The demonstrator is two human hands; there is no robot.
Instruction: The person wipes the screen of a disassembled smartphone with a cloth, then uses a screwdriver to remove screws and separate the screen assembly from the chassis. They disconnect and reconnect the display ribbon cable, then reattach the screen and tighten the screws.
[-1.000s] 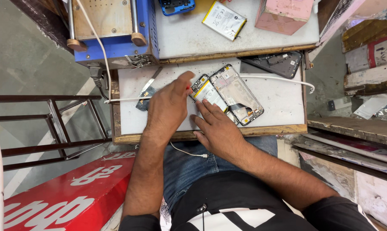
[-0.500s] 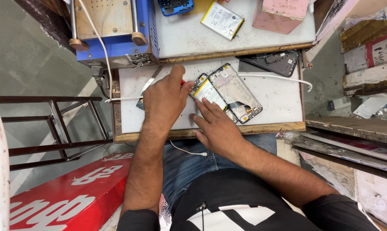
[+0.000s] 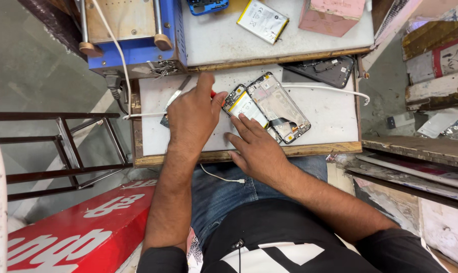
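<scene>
My left hand point(image 3: 193, 119) is curled up. Its fingers are bent in close, and a small tool with a red bit point(image 3: 213, 93) peeks out by my thumb. I think I am pinching it, but most of it is hidden, so I cannot tell what it is. This hand sits just left of the phone point(image 3: 272, 106).

The phone lies open on the white board point(image 3: 330, 114), tilted, with its back off. I can see its battery point(image 3: 246, 106) inside, at the end near my left hand.

My right hand point(image 3: 256, 149) is flat and open. Its fingers point(image 3: 244, 124) are spread a little and stretched out. The tips press down on the near edge of the phone, right by the battery. This hand grips nothing; it just pushes down.

A white cable point(image 3: 325, 87) runs past the far side of the phone. A dark phone back point(image 3: 322, 70) lies behind the phone. Another battery point(image 3: 262, 20) and a pink box point(image 3: 331, 15) sit farther behind the phone. A blue machine point(image 3: 133, 38) stands far left of the phone.
</scene>
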